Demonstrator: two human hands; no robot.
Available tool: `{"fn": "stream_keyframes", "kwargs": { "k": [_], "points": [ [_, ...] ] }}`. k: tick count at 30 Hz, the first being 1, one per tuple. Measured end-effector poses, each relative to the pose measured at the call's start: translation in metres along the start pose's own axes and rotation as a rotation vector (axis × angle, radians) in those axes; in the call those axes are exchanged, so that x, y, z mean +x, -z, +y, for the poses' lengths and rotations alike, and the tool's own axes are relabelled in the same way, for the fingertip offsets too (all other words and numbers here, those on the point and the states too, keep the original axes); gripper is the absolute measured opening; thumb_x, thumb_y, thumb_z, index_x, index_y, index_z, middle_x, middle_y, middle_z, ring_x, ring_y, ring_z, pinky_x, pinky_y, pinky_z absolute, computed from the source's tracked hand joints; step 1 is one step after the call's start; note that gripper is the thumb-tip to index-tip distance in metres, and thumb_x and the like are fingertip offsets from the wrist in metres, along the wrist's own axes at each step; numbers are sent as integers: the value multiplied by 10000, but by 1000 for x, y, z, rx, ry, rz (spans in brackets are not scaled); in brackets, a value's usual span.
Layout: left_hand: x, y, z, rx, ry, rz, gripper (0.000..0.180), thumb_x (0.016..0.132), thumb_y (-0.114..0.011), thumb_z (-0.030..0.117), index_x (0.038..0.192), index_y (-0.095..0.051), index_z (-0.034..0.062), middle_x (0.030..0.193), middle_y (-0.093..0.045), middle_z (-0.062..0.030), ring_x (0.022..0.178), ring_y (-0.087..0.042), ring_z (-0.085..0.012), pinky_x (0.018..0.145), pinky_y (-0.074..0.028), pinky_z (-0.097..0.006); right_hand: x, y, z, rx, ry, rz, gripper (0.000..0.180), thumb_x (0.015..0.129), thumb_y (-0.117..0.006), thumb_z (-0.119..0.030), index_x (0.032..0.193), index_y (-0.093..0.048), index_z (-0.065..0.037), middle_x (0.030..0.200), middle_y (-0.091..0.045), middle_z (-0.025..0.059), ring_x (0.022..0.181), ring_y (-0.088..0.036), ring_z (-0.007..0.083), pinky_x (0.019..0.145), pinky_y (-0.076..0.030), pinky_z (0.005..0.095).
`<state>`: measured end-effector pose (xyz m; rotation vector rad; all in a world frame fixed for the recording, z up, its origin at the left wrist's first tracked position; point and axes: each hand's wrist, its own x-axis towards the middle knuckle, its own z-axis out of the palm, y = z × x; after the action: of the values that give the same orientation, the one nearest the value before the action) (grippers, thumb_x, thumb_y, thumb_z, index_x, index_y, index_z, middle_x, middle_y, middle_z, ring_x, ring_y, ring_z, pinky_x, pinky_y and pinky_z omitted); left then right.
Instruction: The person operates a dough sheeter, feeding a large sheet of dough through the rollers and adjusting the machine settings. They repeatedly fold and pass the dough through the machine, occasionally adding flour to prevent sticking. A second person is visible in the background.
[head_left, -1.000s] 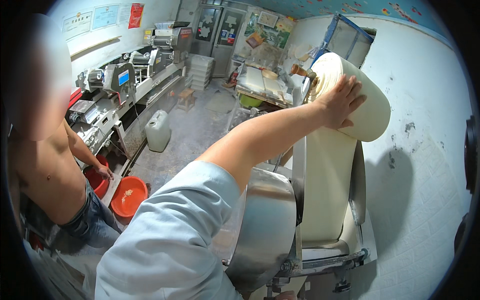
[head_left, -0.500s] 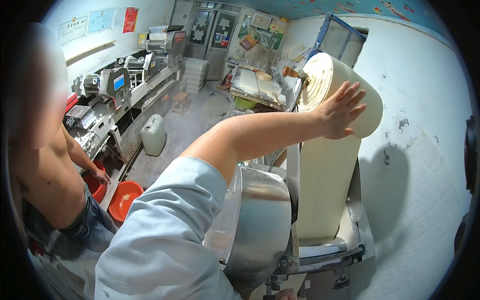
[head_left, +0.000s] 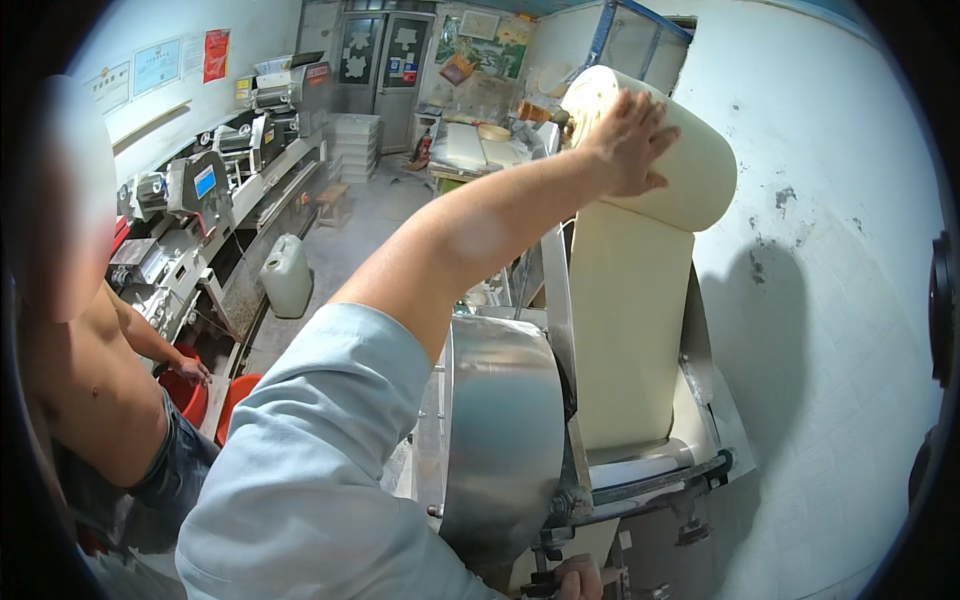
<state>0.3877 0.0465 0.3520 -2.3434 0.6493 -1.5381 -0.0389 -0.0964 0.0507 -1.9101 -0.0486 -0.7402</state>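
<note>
**A:** Looking at the upper right of the frame, the left hand (head_left: 628, 135) is seen laid flat on the big cream-coloured dough roll (head_left: 680, 165), fingers spread wide, palm pressed against the curved face. Nothing is gripped, it's just resting open on it.

**B:** And the sheet coming off it?

**A:** A wide dough sheet (head_left: 625, 330) is hung straight down from the roll, right of centre, and is fed into the rollers (head_left: 650, 470) of the machine at lower right. A rounded stainless steel drum cover (head_left: 500, 440) is seen just left of the sheet.

**B:** The other hand?

**A:** Only a bit of the right hand (head_left: 578, 578) is caught at the bottom edge, by a dark handle or knob under the machine. Fingers look curled, but whether anything is actually grasped can't be told.

**B:** Anything else around?

**A:** Another person (head_left: 90, 380), shirtless, is placed at the far left beside two red basins (head_left: 215, 400). A white plastic jerrycan (head_left: 287, 275) is stood on the floor at centre left, and a bench of metal machines (head_left: 200, 190) is lined along the upper left wall.
</note>
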Motion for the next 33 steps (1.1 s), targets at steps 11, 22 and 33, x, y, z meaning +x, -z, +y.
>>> {"fn": "stream_keyframes", "kwargs": {
  "k": [11, 22, 33],
  "points": [
    [49, 12, -33, -249, 154, -237, 648, 876, -335, 630, 1383, -377, 227, 1407, -369, -96, 1327, -293, -262, 1090, -181, -441, -2, 2, 8, 64, 21, -37, 276, 894, -456, -188, 674, -498, -27, 597, -424, 105, 511, -370, 231, 493, -290, 376],
    [-49, -5, 36, 100, -80, -1, 721, 870, -385, 574, 1441, -248, 155, 1517, -122, -106, 1400, -31, -322, 1098, 40, -538, -5, 5, 18, 32, -2, -53, 200, 875, -470, -136, 821, -577, 24, 697, -537, 143, 564, -457, 256, 500, -376, 368],
    [-38, -20, 33, 109, -62, 107, 747, 840, -413, 615, 1429, -280, 174, 1490, -191, -118, 1380, -102, -346, 1094, -27, -534, -12, 23, 58, -115, 366, -182, 262, 891, -502, -152, 1024, -478, 73, 728, -538, 189, 575, -487, 268, 472, -420, 392]
  ]
}}
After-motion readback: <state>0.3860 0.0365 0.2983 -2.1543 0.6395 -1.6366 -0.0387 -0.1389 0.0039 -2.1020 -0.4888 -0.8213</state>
